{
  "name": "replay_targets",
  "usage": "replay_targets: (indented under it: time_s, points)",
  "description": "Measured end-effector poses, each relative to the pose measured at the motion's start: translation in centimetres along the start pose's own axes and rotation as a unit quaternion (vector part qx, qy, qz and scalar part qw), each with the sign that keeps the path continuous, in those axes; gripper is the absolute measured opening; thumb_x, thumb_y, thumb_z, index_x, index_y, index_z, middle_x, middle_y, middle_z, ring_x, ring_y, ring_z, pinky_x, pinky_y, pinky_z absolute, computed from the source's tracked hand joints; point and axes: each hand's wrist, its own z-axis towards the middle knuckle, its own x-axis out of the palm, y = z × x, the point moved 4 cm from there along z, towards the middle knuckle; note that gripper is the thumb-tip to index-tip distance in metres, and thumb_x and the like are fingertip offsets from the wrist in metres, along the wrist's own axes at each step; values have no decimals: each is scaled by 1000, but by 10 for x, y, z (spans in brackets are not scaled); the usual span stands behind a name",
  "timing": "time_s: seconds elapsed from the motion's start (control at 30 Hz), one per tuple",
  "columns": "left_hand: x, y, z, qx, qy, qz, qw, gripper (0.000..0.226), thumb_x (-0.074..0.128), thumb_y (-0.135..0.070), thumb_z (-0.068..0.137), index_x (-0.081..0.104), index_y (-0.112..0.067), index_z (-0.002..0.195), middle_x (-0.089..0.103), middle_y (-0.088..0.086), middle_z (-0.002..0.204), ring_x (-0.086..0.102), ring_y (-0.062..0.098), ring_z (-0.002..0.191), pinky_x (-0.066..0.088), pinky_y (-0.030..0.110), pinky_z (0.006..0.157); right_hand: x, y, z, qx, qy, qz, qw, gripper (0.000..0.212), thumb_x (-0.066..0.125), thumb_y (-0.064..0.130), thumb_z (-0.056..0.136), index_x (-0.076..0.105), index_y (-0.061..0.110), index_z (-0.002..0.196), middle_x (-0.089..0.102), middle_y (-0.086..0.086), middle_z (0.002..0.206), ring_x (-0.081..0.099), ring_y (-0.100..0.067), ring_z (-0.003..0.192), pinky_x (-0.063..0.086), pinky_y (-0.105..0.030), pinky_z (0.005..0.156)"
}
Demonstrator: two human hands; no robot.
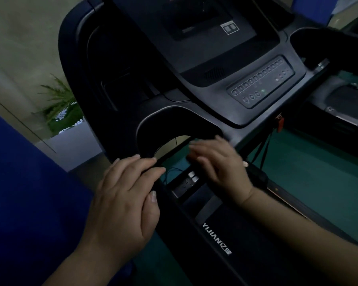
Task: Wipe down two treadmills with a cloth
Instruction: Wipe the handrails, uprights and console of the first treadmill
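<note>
While no cloth is showing, the left hand point(124, 195) is resting flat-fingered on the treadmill point(194, 89) handlebar point(151, 168), which is running rightward to the blurred, loosely spread right hand point(217, 162).

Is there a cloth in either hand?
No, the left hand and right hand lie with straight fingers on the treadmill's handlebar; no cloth shows.

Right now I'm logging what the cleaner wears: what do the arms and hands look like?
Both forearms are bare, with no sleeves in view. The left hand and right hand wear no gloves, rings or watch. The fingers have short, unpainted nails. The right hand is motion-blurred.
</note>
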Motion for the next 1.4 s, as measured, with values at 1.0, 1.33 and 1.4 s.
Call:
replay_targets:
  time_s: [1.0,1.33,1.4]
  points:
    - [1,-2,9,-10,12,11,1000,41,34,-24,82,66,-14,107,61,0,120,41,20,122,26,34,102,10,43,-41,-74,-25,-9,997,30,58,29,92,66,20,119,49,-4,117,51,-25,104,43,-36,89]
    - [3,-5,10,-18,-1,1,1000,42,33,-22,82,66,-13,106,61,1,118,42,22,120,27,28,98,0,7,-32,106,-79,-14,991,32,53,41,91,61,30,120,41,-6,116,40,-23,103,38,-28,86]
    - [3,-5,10,-17,2,8,1000,42,33,-23,82,66,-13,106,61,1,118,42,22,120,25,26,98,11,34,-39,21,-37,10,999,32,53,39,92,64,28,120,42,-3,117,41,-20,104,35,-25,89]
